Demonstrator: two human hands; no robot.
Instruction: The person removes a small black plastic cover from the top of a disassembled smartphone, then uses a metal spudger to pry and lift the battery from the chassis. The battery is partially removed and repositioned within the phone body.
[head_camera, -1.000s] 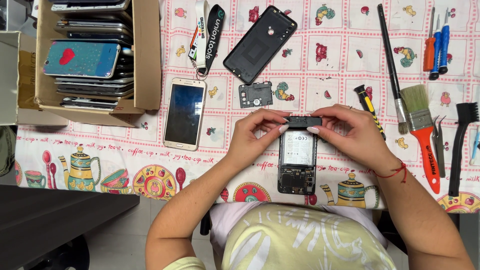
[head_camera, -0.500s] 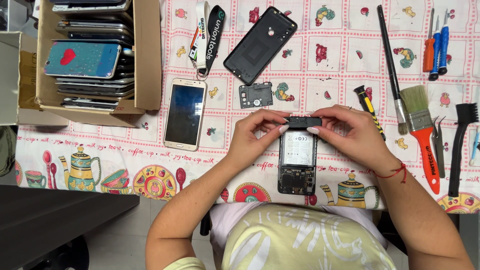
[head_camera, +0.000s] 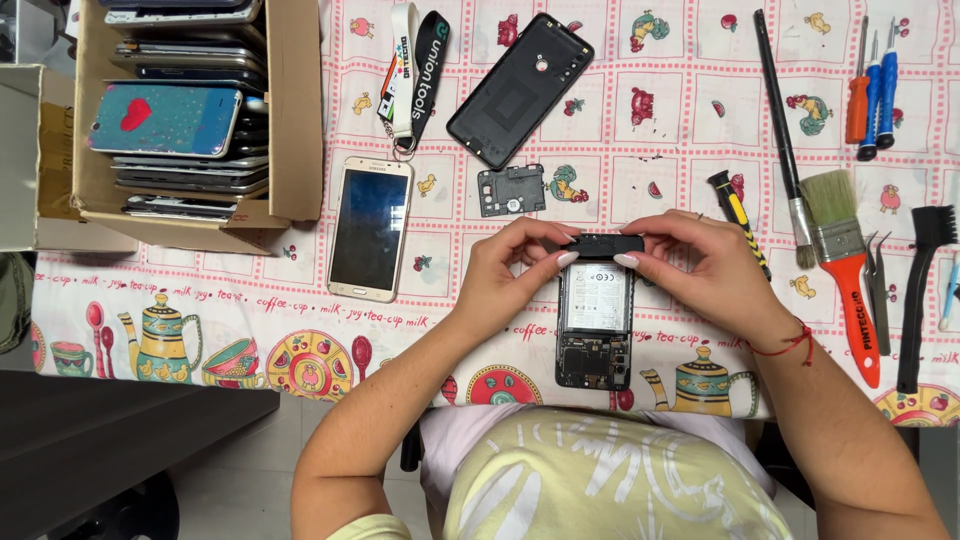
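An opened phone (head_camera: 595, 325) lies face down near the table's front edge, its battery and circuit board showing. Above its far end both hands pinch a small black plastic strip (head_camera: 603, 243). My left hand (head_camera: 505, 270) grips the strip's left end with thumb and fingers. My right hand (head_camera: 705, 268) grips its right end; a red thread is tied round that wrist. The phone's black back cover (head_camera: 520, 88) and a small black inner plate (head_camera: 511, 190) lie farther back on the patterned cloth.
A white-and-gold phone (head_camera: 370, 228) lies left of the hands. A cardboard box (head_camera: 290, 110) of stacked phones stands at back left, lanyards (head_camera: 415, 70) beside it. Right: screwdrivers (head_camera: 872, 85), a small screwdriver (head_camera: 738, 215), brushes (head_camera: 845, 260), tweezers (head_camera: 877, 290), a black brush (head_camera: 920, 290).
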